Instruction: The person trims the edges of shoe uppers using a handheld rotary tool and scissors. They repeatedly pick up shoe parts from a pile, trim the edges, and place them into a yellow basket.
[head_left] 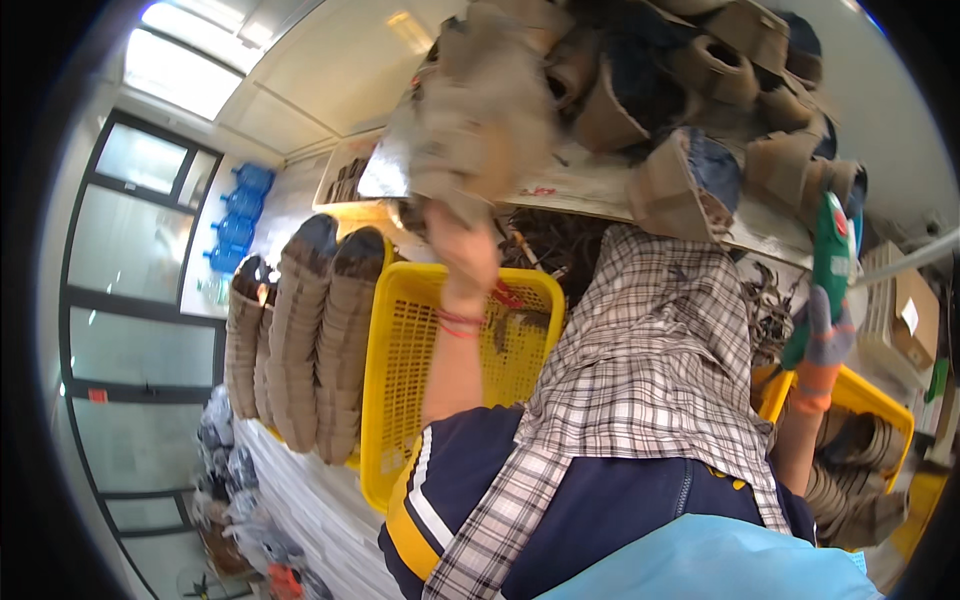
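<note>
Mid-sorting, by the look of it: left hand (462,250) raised, gripping a blurred brown shoe piece (478,110) above the near-empty yellow basket (395,400); gloved right hand (826,325) closed on a green tool (831,250); stacks (300,340) done, table heap (700,90) left.

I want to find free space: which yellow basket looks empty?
The basket under the left hand; its mesh inside is bare, while the basket at right holds stacked brown pieces.
</note>
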